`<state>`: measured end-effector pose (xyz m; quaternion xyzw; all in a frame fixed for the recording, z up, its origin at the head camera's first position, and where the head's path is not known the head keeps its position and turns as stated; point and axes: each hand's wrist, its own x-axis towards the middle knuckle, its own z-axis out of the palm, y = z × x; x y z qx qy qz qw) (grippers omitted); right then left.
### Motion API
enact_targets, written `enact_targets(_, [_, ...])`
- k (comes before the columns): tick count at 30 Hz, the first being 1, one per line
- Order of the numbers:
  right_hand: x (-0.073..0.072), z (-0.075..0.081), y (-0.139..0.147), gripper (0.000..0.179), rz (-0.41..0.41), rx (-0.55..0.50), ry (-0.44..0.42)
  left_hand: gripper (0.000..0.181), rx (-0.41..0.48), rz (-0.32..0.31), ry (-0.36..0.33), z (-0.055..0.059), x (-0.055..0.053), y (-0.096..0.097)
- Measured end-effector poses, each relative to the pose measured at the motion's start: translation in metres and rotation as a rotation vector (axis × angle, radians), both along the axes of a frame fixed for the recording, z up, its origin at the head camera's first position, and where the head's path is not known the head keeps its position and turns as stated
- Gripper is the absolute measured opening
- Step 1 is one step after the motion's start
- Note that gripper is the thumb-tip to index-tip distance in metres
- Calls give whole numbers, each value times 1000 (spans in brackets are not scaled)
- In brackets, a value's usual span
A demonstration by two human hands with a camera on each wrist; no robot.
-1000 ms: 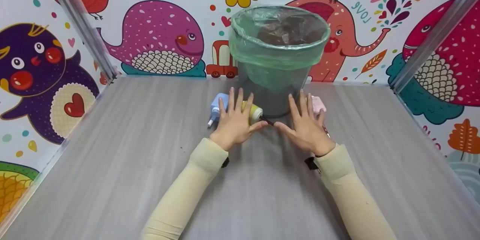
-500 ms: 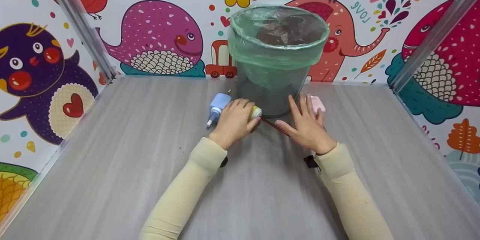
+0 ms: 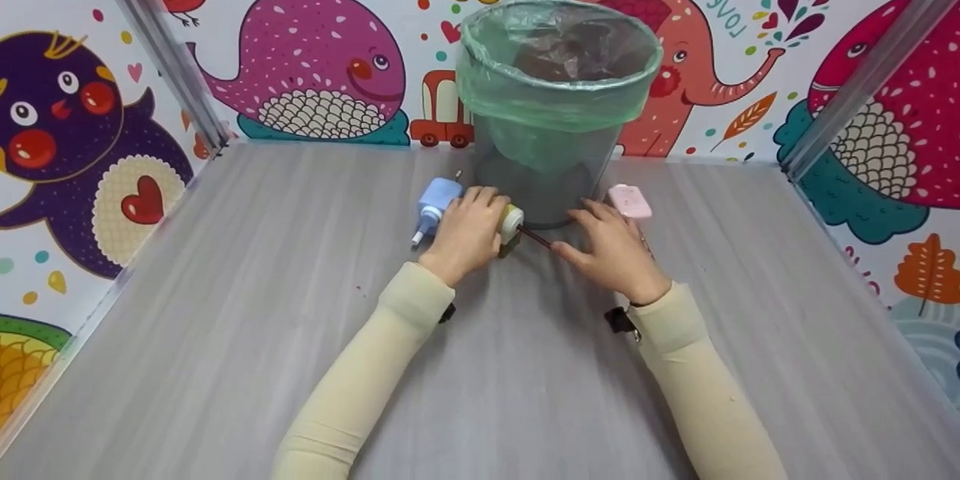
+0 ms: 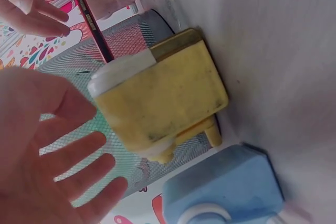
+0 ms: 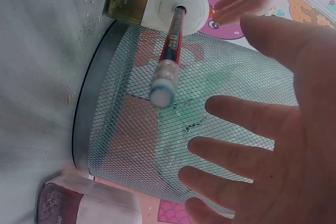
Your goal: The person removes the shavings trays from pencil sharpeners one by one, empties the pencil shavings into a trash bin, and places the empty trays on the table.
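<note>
A yellow pencil sharpener [image 4: 157, 95] lies on the table in front of the bin, its white face toward the right. Out of a hole in that face sticks a dark red pencil [image 5: 172, 51], its blunt end toward the right hand. My left hand [image 3: 466, 229] is over the sharpener with its fingers loosely spread; the left wrist view shows a gap between them and the sharpener. Beyond the pencil's free end, my right hand [image 3: 616, 255] hovers with spread fingers, holding nothing. A blue sharpener [image 3: 436, 199] lies left of the left hand, a pink sharpener [image 3: 631, 200] behind the right hand.
A mesh waste bin [image 3: 540, 180] lined with a green bag stands right behind the hands. Printed cartoon walls [image 3: 322, 60] enclose the grey table [image 3: 300, 315] at the back and sides. A thin reddish stick [image 3: 646, 244] shows beside the right hand.
The left hand's fingers, outstretched a second ago, have come down and bent over the yellow sharpener. The right fingers have lowered, showing more of the pink sharpener. The head view has tilted slightly.
</note>
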<state>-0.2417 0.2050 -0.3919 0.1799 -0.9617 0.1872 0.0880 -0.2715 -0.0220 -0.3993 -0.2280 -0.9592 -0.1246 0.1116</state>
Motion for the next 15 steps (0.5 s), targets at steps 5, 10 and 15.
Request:
enact_targets(5, [0, -1, 0, 58, 7, -13, 24, 56, -52, -19, -35, -2, -3, 0])
enact_targets(10, [-3, -6, 1, 54, 44, -30, 66, 67, -114, -28, -42, -2, -5, 0])
enact_targets(15, [-6, -11, 1, 52, 56, -33, 63, 60, -112, -39, -19, -4, -8, -1])
